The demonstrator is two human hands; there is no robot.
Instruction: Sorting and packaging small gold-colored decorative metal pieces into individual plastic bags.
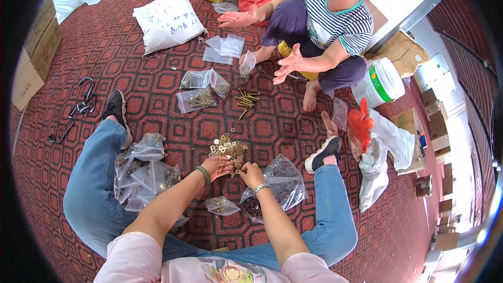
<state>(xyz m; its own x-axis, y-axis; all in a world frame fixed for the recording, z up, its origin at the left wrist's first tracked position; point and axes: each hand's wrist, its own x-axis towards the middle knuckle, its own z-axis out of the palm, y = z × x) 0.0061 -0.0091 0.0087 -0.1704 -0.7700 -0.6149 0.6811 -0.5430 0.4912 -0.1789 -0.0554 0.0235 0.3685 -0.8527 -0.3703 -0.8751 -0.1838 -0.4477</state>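
A pile of small brass-coloured washers (230, 148) lies on the patterned carpet between my feet. At its near left edge is my left hand (216, 168), palm turned up and fingers stretched toward the pile; whether a few washers rest in the palm is unclear. My right hand (253, 175) reaches to the near right edge, its fingers pinched low among the washers, and what they grip is too small to make out. Close to my right wrist lies a large clear bag of dark small parts (283, 183). A small bag of brass pieces (221, 206) sits between my forearms.
Several filled clear bags (149, 170) lie by my left leg. Beyond the washers are loose brass bolts (246, 99) and bagged bolts (196, 99). Across from me sits another person (330, 26), both hands raised. A white sack (168, 21) and a white bucket (378, 81) stand farther off.
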